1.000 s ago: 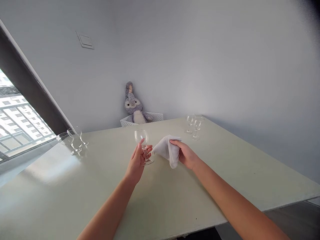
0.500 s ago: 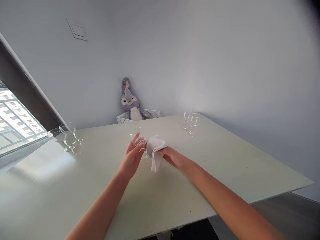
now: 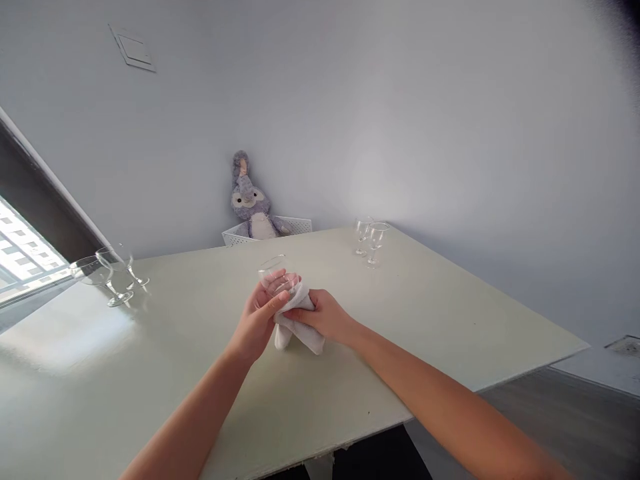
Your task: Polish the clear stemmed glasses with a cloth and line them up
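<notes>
The small clear glass with a stem (image 3: 273, 272) is over the middle of the big pale table (image 3: 450, 313); its top pokes out above the fingers; the left hand (image 3: 257, 320) holds it, fingers curled round the bowl; the soft white cloth (image 3: 300, 330) is bunched up against the lower part of the glass and hides the stem and foot, so I cannot tell if the glass stands on the table; the right hand (image 3: 325, 317) grips the cloth, fingers closed tight on it; the two hands are close together; two little clear glasses (image 3: 376, 241) stand side by side near the far right corner; two wide clear glasses (image 3: 95, 275) stand at the left edge by the window (image 3: 25, 247); a grey fluffy toy bunny (image 3: 247, 200) sits in a white basket with holes (image 3: 297, 225) behind the table.
</notes>
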Available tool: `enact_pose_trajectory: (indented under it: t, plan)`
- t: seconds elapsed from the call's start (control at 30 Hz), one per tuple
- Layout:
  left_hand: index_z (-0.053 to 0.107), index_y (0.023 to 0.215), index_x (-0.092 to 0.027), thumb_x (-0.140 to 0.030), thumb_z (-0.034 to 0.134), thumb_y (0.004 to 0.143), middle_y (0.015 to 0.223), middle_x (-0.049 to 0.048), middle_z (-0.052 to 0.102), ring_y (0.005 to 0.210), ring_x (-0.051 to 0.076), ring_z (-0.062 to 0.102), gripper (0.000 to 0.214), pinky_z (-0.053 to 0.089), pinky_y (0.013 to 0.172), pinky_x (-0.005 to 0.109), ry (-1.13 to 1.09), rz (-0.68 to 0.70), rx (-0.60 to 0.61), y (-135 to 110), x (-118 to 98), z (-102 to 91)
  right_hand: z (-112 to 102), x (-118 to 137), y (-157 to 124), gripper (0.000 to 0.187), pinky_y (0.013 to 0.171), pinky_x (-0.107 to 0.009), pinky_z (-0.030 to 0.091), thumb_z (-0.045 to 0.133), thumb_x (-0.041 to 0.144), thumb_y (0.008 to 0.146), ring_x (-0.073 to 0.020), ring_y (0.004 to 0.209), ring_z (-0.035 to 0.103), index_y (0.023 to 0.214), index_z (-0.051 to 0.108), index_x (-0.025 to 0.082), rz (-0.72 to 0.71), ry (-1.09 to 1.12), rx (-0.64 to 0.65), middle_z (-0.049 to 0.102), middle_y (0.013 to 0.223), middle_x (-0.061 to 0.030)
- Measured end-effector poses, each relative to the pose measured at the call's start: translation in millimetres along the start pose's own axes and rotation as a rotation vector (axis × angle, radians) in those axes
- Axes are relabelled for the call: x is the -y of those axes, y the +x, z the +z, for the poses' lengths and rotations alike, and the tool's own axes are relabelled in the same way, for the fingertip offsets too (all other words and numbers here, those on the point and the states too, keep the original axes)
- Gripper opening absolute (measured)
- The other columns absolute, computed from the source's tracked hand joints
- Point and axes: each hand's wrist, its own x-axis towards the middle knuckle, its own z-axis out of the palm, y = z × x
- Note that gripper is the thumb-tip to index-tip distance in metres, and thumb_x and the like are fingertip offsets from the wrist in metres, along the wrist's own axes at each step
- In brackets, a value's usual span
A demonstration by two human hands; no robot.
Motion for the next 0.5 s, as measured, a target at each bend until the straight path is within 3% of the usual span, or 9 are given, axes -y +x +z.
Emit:
enact_pose_trajectory:
  t: [0.17,0.27,0.33,0.4,0.5]
  plan:
    - [0.05,0.126,-0.027,-0.029,0.062,0.081,0.139,0.005,0.046,0.134,0.025,0.033,0.046,0.036,0.103,0.035,0.006,0.056,0.076,-3.5,-7.0,3.8,-4.2,4.9,-2.0,0.03,0.057,-0.025,0.036,0.069,0.045,0.073,-0.0118,0.061,0.049,0.075,0.064,0.016,0.074,0.168,0.237,0.055,0.066,0.0017]
    - [0.044,0.131,-0.032,-0.029,0.064,0.079,0.138,0.0032,0.047,0.131,0.025,0.037,0.056,0.036,0.104,0.037,-0.037,0.076,0.095,-6.3,-11.4,6.0,-9.1,7.2,-3.1,0.031,0.058,-0.025,0.038,0.071,0.046,0.071,-0.0115,0.061,0.05,0.075,0.063,0.015,0.134,0.306,0.377,0.055,0.067,0.0015]
    - [0.043,0.131,-0.032,-0.03,0.066,0.078,0.132,0.0041,0.052,0.127,0.025,0.043,0.057,0.038,0.101,0.039,-0.031,0.051,0.076,-7.2,-12.1,7.2,-9.7,7.4,-3.3,0.031,0.059,-0.025,0.039,0.07,0.046,0.072,-0.012,0.061,0.05,0.076,0.062,0.016,0.133,0.294,0.404,0.055,0.068,0.0012]
    - [0.044,0.127,-0.031,-0.028,0.068,0.077,0.125,0.0051,0.055,0.124,0.024,0.045,0.056,0.038,0.1,0.038,0.034,0.045,0.002,-6.6,-9.5,9.4,-6.8,6.8,-2.6,0.027,0.058,-0.025,0.038,0.065,0.044,0.076,-0.0123,0.061,0.049,0.076,0.061,0.017,0.078,0.071,0.302,0.054,0.068,0.0012]
    - [0.044,0.121,-0.03,-0.025,0.071,0.075,0.121,0.0042,0.056,0.125,0.02,0.044,0.054,0.036,0.101,0.035,0.123,0.129,-0.165,-3.9,-1.6,14.9,3.2,4.8,0.0,0.02,0.057,-0.026,0.033,0.058,0.034,0.08,-0.0136,0.062,0.046,0.07,0.056,0.018,0.004,-0.314,0.006,0.052,0.066,0.0]
